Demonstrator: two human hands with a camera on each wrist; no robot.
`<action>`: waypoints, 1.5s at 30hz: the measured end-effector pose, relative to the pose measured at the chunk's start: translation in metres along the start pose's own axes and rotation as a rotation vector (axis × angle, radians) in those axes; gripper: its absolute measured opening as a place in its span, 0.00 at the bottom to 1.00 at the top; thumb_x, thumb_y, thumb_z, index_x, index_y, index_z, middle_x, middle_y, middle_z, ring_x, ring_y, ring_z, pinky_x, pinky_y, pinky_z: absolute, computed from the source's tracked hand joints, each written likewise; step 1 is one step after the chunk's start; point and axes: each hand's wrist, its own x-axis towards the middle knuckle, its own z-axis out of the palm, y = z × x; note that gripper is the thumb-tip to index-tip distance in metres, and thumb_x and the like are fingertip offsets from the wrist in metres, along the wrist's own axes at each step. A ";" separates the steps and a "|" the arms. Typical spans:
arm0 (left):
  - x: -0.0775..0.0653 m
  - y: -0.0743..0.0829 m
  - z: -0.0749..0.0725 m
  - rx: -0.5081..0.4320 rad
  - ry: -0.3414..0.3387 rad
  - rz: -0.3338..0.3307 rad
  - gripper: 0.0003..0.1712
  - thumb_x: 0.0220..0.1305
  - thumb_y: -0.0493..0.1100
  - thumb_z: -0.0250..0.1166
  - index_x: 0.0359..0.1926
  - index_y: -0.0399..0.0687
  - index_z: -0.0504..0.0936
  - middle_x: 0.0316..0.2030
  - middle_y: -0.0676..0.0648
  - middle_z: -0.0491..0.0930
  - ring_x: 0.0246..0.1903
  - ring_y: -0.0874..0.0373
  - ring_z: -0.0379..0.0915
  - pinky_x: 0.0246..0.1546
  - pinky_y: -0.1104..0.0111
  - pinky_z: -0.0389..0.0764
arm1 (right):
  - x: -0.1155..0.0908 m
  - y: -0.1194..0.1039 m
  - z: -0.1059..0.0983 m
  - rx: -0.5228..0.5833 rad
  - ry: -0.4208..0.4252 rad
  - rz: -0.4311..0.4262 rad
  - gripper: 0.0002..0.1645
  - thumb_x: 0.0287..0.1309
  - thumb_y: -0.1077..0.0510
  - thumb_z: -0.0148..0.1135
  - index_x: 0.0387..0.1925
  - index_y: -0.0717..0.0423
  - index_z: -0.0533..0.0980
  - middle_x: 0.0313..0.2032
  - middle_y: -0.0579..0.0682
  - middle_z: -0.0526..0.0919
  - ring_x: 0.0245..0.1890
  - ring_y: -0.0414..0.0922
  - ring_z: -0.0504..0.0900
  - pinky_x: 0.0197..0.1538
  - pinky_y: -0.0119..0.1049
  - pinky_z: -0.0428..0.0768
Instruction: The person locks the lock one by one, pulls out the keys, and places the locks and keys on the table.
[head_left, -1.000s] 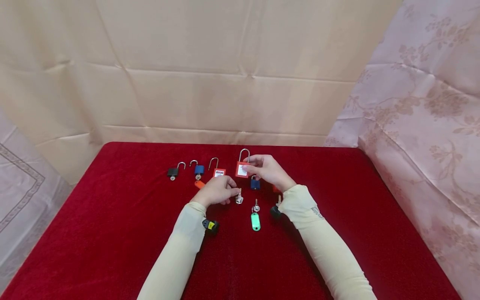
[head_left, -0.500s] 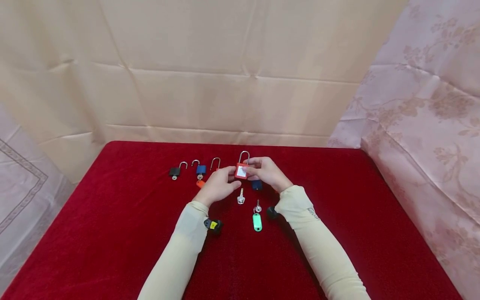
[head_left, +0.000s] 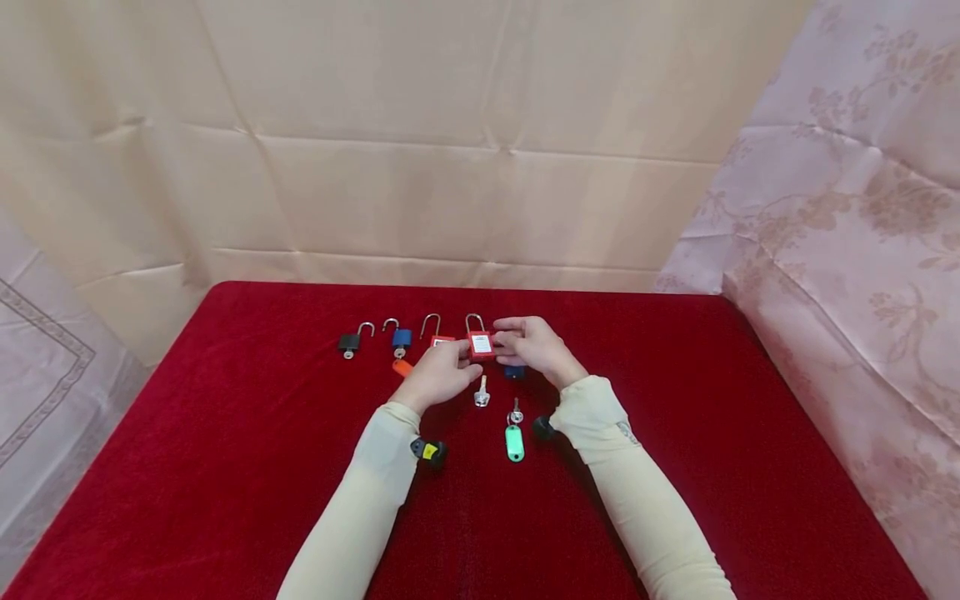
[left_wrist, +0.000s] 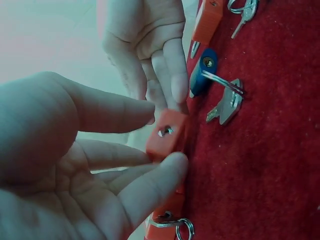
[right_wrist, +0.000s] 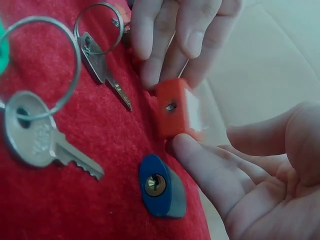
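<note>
A red padlock [head_left: 481, 344] with a white label stands between my two hands, its metal shackle pointing away. My left hand [head_left: 438, 377] has its fingers at the padlock's left side, the thumb spread off to one side in the left wrist view. From the right, one fingertip of my right hand [right_wrist: 250, 175] touches the padlock, while its thumb stays apart. The keyhole shows in both wrist views. Just in front of the padlock lies a loose-looking key [head_left: 482, 392]. A blue padlock [right_wrist: 160, 187] sits beside my right fingers, partly hidden in the head view.
To the left lie a black padlock [head_left: 348, 342], a blue padlock [head_left: 402, 339] with an orange tag [head_left: 402, 367], and another red padlock [head_left: 442, 340], their shackles raised. A key with a green tag [head_left: 514, 444] lies nearer. Another red padlock [left_wrist: 207, 22] sits farther right.
The red padlock has come down and slightly left, from my right hand's grip to between both hands. My left hand left the key and moved to the padlock; my right fingers have loosened.
</note>
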 end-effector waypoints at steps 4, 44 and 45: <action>-0.001 0.000 -0.001 0.048 -0.004 -0.019 0.19 0.62 0.39 0.61 0.53 0.37 0.77 0.37 0.46 0.82 0.29 0.58 0.73 0.34 0.65 0.75 | -0.001 0.001 0.002 -0.015 -0.022 0.001 0.25 0.64 0.64 0.55 0.61 0.69 0.67 0.48 0.65 0.81 0.43 0.52 0.83 0.42 0.41 0.81; -0.004 -0.007 -0.021 0.116 0.331 -0.019 0.21 0.58 0.44 0.64 0.52 0.42 0.78 0.46 0.43 0.79 0.46 0.51 0.73 0.50 0.55 0.71 | -0.017 -0.006 0.001 -0.079 -0.091 -0.179 0.26 0.61 0.61 0.59 0.60 0.63 0.69 0.54 0.64 0.75 0.48 0.59 0.79 0.47 0.44 0.79; -0.005 -0.008 -0.021 0.134 0.340 -0.025 0.21 0.58 0.44 0.64 0.52 0.42 0.78 0.47 0.42 0.78 0.47 0.50 0.72 0.50 0.56 0.71 | -0.017 -0.006 0.002 -0.074 -0.098 -0.181 0.26 0.62 0.61 0.59 0.61 0.64 0.68 0.54 0.64 0.75 0.48 0.59 0.78 0.48 0.44 0.78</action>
